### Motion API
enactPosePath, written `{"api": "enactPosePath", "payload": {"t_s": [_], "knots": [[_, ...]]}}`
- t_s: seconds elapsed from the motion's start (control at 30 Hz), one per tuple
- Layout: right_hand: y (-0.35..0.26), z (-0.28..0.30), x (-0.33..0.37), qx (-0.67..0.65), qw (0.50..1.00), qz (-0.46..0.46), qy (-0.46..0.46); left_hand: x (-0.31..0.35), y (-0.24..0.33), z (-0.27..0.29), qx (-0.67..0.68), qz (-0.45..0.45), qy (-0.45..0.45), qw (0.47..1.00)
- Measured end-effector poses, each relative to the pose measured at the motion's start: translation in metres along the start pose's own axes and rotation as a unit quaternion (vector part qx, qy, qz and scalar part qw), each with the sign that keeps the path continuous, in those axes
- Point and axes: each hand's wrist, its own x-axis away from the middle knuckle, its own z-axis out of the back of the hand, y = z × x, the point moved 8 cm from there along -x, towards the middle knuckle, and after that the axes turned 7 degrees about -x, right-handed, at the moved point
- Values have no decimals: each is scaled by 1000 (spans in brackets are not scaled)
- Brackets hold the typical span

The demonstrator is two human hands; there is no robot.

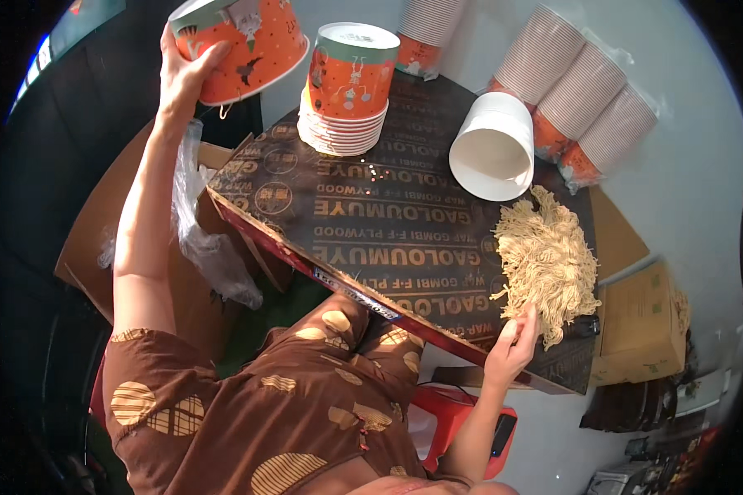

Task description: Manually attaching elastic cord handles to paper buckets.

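Note:
My left hand (188, 73) grips an orange paper bucket (260, 45) with a green band, held upside down and tilted at the upper left. A short beige cord hangs under its rim. My right hand (512, 351) is at the near edge of a pile of beige cords (549, 256) on the table's right side. Its thumb and fingertips are brought together at the strands; exactly how many they hold is too small to tell. A stack of nested orange buckets (349, 82) stands upside down on the table, right of the held bucket.
A white bucket (491, 153) lies on its side, its mouth toward me. Several wrapped stacks of buckets (541, 49) stand behind it. The dark plywood tabletop (388, 235) has a sharp front edge. Clear plastic (215, 256) hangs at the left; a cardboard box (640, 326) sits at the right.

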Motion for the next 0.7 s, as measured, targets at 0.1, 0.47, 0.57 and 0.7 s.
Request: {"api": "enactPosePath", "payload": {"t_s": [0.1,0.47,0.57,0.7], "knots": [[5,-2,-1,13,1000,11,23,-38,-14,-11,-42,-90,5,995],[-6,-9,-1,58,997,47,11,-54,-3,-153,279,-20,-152,948],[-3,-10,0,56,998,40,12,-45,-1,-169,260,-10,-237,936],[-4,-11,-1,70,997,40,8,-40,-30,-159,84,19,-209,974]]}}
